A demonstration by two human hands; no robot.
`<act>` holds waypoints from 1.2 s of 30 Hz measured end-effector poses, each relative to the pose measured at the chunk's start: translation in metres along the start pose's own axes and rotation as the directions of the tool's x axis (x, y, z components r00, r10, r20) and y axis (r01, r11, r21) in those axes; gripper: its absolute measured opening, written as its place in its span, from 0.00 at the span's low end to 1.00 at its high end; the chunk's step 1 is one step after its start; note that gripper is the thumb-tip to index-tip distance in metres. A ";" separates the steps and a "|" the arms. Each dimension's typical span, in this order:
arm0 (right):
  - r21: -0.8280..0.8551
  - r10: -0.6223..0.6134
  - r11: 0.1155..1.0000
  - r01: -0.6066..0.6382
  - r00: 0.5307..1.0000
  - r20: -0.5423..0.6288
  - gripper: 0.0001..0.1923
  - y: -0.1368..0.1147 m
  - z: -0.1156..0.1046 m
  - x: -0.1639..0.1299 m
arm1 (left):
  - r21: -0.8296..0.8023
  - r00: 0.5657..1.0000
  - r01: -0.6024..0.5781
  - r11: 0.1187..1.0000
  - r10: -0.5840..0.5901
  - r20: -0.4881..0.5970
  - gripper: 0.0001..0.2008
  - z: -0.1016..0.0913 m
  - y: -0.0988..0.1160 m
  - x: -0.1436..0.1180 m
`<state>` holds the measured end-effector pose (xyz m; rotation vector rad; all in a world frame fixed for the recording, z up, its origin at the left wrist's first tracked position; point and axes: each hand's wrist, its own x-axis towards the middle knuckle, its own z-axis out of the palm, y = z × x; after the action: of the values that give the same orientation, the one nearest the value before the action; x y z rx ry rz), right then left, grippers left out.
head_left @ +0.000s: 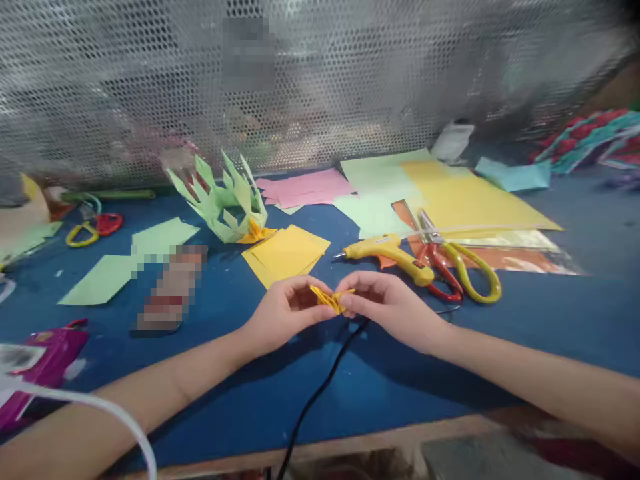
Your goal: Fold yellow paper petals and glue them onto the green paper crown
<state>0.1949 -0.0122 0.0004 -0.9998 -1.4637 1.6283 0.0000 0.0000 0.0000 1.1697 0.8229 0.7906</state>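
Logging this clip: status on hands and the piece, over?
Left hand and right hand both pinch the folded yellow paper over the blue table. Glue gun and scissors just behind; nothing in the way.

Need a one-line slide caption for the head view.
Both hands, left hand and right hand, pinch a small folded yellow paper above the blue table, glue gun and scissors behind.

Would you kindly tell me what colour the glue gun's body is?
Yellow; the glue gun shows best in the head view.
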 end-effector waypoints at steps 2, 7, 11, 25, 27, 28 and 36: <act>0.003 -0.001 1.000 0.001 1.000 -0.005 0.09 -0.001 0.000 0.001 | -0.015 1.000 0.021 1.000 -0.021 0.009 0.11 0.000 0.000 0.000; 0.005 0.003 1.000 -0.003 1.000 0.015 0.09 -0.001 0.000 0.002 | -0.024 0.995 0.073 0.997 -0.071 0.077 0.11 -0.002 0.002 0.001; 0.001 -0.007 1.000 0.007 0.999 0.038 0.10 0.000 -0.001 0.002 | -0.004 0.986 0.096 0.995 -0.095 0.135 0.09 -0.004 0.004 0.001; -0.169 -0.297 0.943 0.286 0.954 -0.040 0.03 -0.001 -0.007 0.002 | -0.093 0.982 0.089 0.992 -0.072 0.177 0.16 -0.006 0.001 0.001; -0.175 -0.288 0.944 0.280 0.957 -0.021 0.01 -0.002 -0.008 0.002 | -0.104 0.975 0.096 0.990 -0.072 0.210 0.16 -0.006 0.002 0.001; -0.166 -0.268 0.951 0.262 0.963 -0.017 0.02 -0.002 -0.007 0.002 | -0.102 0.975 0.097 0.990 -0.074 0.210 0.16 -0.006 0.002 0.001; -0.010 -0.006 1.000 0.007 0.996 0.093 0.12 -0.001 -0.008 0.004 | 0.012 0.978 0.107 0.994 -0.108 0.180 0.17 -0.006 0.004 0.002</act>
<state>0.2000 -0.0051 0.0010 -0.9348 -1.5372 1.6839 -0.0048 0.0049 0.0029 1.1699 0.7299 0.5859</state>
